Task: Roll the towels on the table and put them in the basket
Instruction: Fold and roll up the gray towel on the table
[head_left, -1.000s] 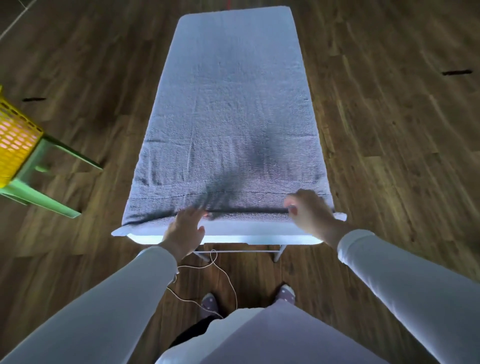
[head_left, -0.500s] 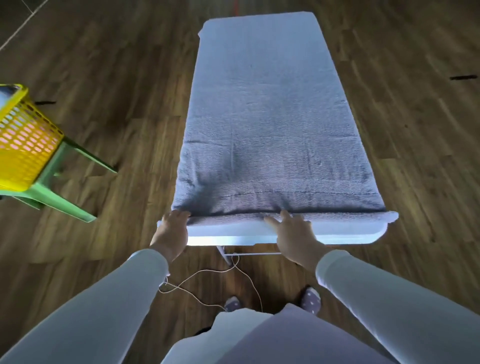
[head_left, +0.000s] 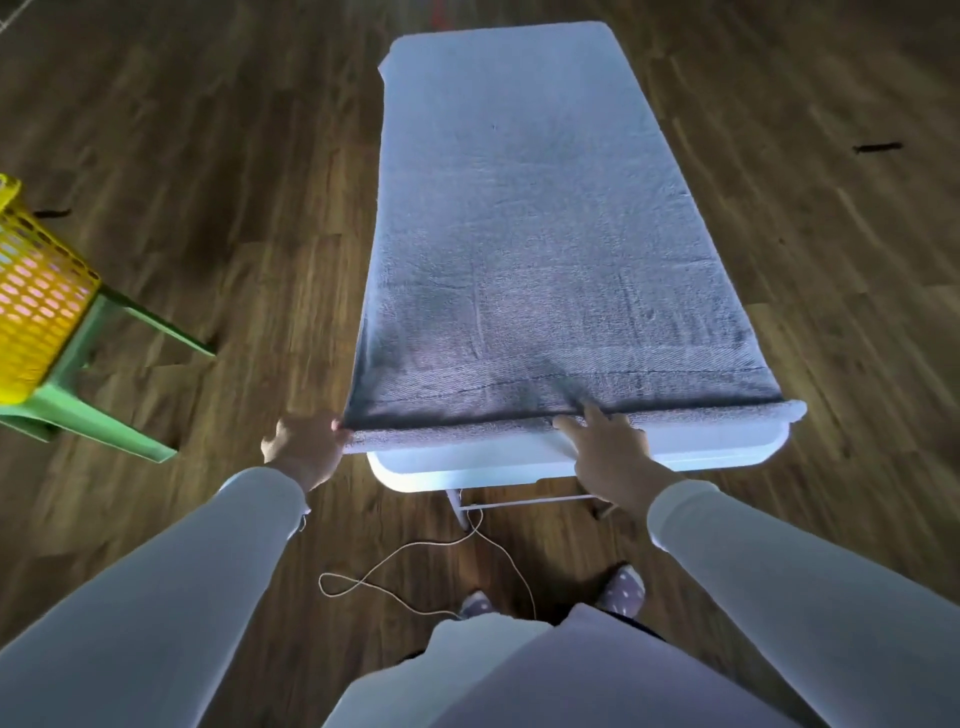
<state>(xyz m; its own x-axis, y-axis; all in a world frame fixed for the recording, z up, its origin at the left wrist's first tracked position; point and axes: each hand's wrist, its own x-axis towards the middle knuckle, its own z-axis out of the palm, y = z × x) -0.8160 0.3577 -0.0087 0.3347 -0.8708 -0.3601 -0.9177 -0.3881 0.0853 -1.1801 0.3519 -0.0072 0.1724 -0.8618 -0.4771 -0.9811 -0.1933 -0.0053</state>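
Observation:
A long grey towel lies flat along the narrow white table, covering nearly its whole top. Its near edge is turned over into a thin fold along the table's front end. My left hand pinches the near-left corner of that fold. My right hand rests on the fold near its middle, fingers spread and pressing down. A yellow perforated basket sits at the left edge of the head view on a green stool.
The green stool stands on the wooden floor to the left of the table. A thin white cord loops on the floor by my feet, under the table's near end. Open floor surrounds the table.
The view has shifted so the table sits further right. My left hand went out to the towel's near-left corner; my right hand moved left toward the middle of the folded edge.

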